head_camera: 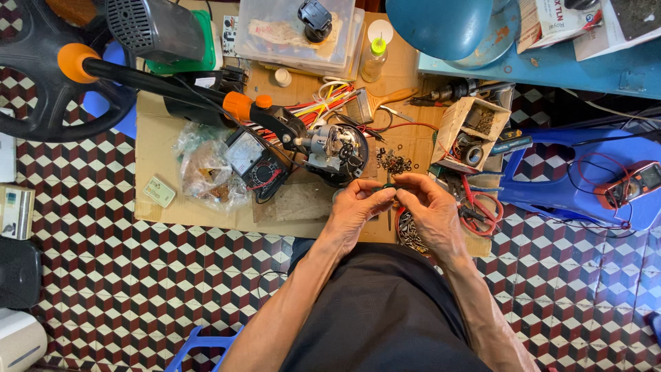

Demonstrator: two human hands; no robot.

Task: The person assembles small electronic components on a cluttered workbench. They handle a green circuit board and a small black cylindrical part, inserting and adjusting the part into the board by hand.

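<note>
Lap: the person sits in dark clothes, both forearms reaching forward over the patterned tile floor (138, 275).
Left hand (358, 207): fingers curled in narrow, the tips pinching a small green part (390, 186) together with the other hand.
Right hand (430, 207): also curled narrow, its fingertips touching the same small green part from the other side.
Small green part: between the two hands, above the near edge of the cardboard sheet (165, 131); its shape is too small to tell.
Under the hands: a pile of small metal pieces (410, 234), and red wire loops (482, 210) just to the right.
Further: a dark motor unit (334, 151) with coloured wires, a multimeter (253, 160) beside it at the left, and an open cardboard box (471, 134) at the right.
Far: a clear plastic box (296, 34), a small bottle (375, 58), a paintbrush (375, 102), and a blue lamp shade (441, 24).
</note>
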